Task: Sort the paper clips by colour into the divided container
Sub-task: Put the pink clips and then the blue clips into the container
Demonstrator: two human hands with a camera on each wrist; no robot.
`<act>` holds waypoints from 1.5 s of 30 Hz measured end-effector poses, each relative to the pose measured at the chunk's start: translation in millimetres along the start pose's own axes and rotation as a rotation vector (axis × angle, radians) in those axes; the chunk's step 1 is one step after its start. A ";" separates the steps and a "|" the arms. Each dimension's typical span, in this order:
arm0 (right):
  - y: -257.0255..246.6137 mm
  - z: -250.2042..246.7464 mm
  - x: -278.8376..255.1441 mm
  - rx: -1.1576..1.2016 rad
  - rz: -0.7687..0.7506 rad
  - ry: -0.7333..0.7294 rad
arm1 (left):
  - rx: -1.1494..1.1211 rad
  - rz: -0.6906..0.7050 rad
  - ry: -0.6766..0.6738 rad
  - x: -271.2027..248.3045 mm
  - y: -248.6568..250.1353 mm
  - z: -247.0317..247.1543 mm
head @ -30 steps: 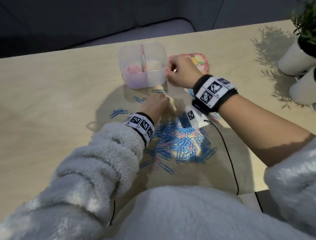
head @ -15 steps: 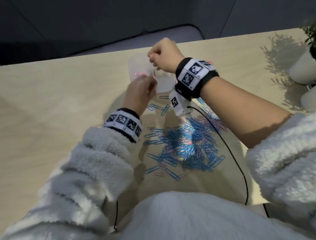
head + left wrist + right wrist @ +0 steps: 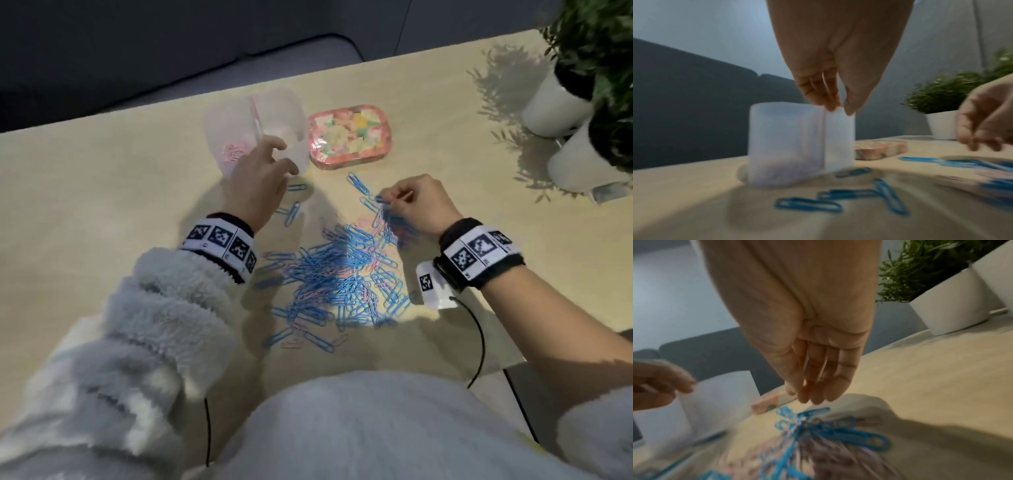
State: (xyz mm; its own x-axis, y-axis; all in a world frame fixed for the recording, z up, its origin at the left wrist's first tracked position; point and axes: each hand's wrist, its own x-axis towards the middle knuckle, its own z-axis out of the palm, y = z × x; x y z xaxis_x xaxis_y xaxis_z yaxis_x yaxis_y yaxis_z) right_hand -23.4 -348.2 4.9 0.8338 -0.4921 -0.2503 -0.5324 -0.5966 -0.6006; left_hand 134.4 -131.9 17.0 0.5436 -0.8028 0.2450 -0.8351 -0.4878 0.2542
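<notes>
The paper clips [image 3: 342, 274] are lying in a loose, tangled heap on the tabletop [image 3: 102, 178] right in front of the person, mostly blue with pink ones buried among them, and a few blue strays are sitting apart between the heap and the divided container [image 3: 239, 113]. That container is standing at the far side of the heap, a translucent tub with a pink divider; pink clips are showing in its left compartment, and I am seeing none in the right one.

The left hand [image 3: 257, 185] is reaching over the near rim of the container with its fingers fairly straight and the fingertips [image 3: 830, 105] meeting at the divider's top edge; whether it is pinching anything there I cannot tell, as the wrist view is blurred. The right hand [image 3: 419, 205] is working at the far edge of the heap, thumb and forefinger closing in a pinch on a blue clip [image 3: 382, 200].

These clips are looking light, thin and springy, with a slick coating, so I am guessing they are sliding easily on the wood and hooking onto each other. Taking one by a rounded end with the fingertips seems the best hold, lifting slowly so that linked neighbours are shaking loose. The tub is looking light as well, so steadying it while dropping clips in seems wise.

A floral tin [image 3: 349, 137] is sitting just right of the container, and potted plants [image 3: 565, 99] are standing at the far right.
</notes>
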 end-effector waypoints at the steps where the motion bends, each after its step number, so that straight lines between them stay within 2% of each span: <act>1: 2.0 3.4 -3.4 -0.061 -0.009 0.001 | 0.020 0.046 -0.010 -4.1 4.3 7.9; 4: -1.5 16.9 -6.3 -0.157 -0.115 -0.011 | 0.095 0.116 -0.027 -13.6 10.1 21.0; 7: -12.6 33.2 -1.0 -0.162 -0.138 -0.060 | 0.122 0.102 -0.052 -16.4 17.7 21.2; 11: -32.5 54.8 6.8 -0.225 -0.117 -0.067 | -0.131 0.107 -0.284 -23.0 32.2 36.0; 14: -38.5 60.8 13.3 -0.149 -0.060 -0.104 | -0.176 0.049 -0.431 -24.8 42.2 43.6; 17: -36.9 58.0 16.2 -0.114 -0.056 -0.168 | -0.212 0.001 -0.439 -21.4 45.3 46.1; 21: -29.9 53.4 14.0 -0.166 -0.105 -0.168 | -0.304 -0.058 -0.428 -20.6 43.0 46.0; 24: -16.8 42.9 10.7 -0.032 -0.088 -0.121 | -0.406 -0.125 -0.428 -22.3 38.0 42.7; 27: -6.4 27.2 7.9 0.170 -0.021 0.033 | -0.492 -0.231 -0.403 -24.9 29.4 39.1; 29: -2.2 19.7 5.6 0.352 0.087 0.105 | -0.553 -0.314 -0.395 -26.6 24.4 37.5; 32: 1.8 14.9 -0.3 0.588 0.245 0.067 | -0.701 -0.405 -0.330 -28.0 17.4 34.2; 34: 3.8 16.8 -1.8 0.477 0.157 0.009 | -0.759 -0.440 -0.304 -26.9 16.4 31.0; 36: 4.1 20.8 -0.9 0.216 -0.002 -0.090 | -0.798 -0.507 -0.322 -25.1 17.4 30.1; 38: 3.9 26.4 1.3 -0.025 -0.115 -0.179 | -0.917 -0.665 -0.347 -23.1 20.3 29.4; 40: 0.8 28.5 0.4 -0.167 -0.171 -0.198 | -1.014 -0.789 -0.372 -22.1 23.1 29.1; 42: -0.4 28.8 -2.7 -0.213 -0.208 -0.167 | -0.993 -0.761 -0.407 -20.8 29.1 29.7; 45: -1.7 30.9 -10.1 -0.264 -0.223 -0.147 | -0.741 -0.510 -0.443 -15.4 48.2 36.4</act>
State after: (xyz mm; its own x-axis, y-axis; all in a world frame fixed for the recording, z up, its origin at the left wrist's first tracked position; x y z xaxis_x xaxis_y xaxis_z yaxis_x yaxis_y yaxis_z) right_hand -26.4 -322.6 -15.0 0.9353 -0.2470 -0.2535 -0.3389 -0.8312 -0.4407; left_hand 82.6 -155.5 -8.5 0.6156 -0.6860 -0.3879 -0.1659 -0.5940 0.7872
